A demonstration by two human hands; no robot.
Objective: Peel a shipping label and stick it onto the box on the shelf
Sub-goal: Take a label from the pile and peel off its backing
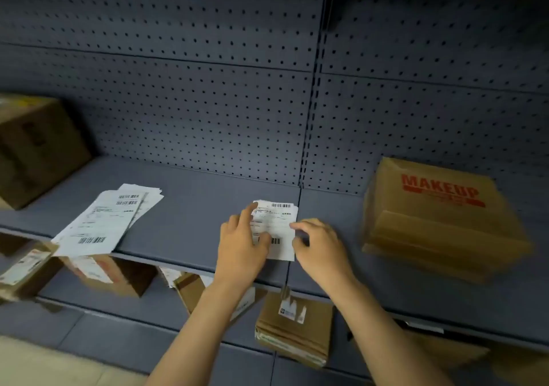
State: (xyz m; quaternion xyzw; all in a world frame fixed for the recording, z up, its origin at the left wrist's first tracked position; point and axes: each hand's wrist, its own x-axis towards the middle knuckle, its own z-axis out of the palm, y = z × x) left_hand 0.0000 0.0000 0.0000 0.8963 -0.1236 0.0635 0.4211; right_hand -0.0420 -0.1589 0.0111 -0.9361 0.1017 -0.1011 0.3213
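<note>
The shipping label (276, 228) lies flat on the shelf (193, 207), pinned under the left hand (242, 244), the right hand (319, 246) pinching its right edge, the box (439, 219) further right

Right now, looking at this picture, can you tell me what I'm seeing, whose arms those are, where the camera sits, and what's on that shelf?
There is no machine here: these are a person's two bare arms, filmed by one wide-angle camera worn on their head, looking forward and down. That is why the arms come up from the bottom edge.

Both hands work on one shipping label lying on a grey metal shelf. The left hand presses it down with the fingers, while the right hand pinches at its right edge, probably to start peeling.

To the left lies a loose stack of labels, hanging over the shelf's front edge. To the right stands a cardboard box printed MAKEUP, somewhat blurred. Another box stands far left, and more boxes fill the lower shelf.
</note>
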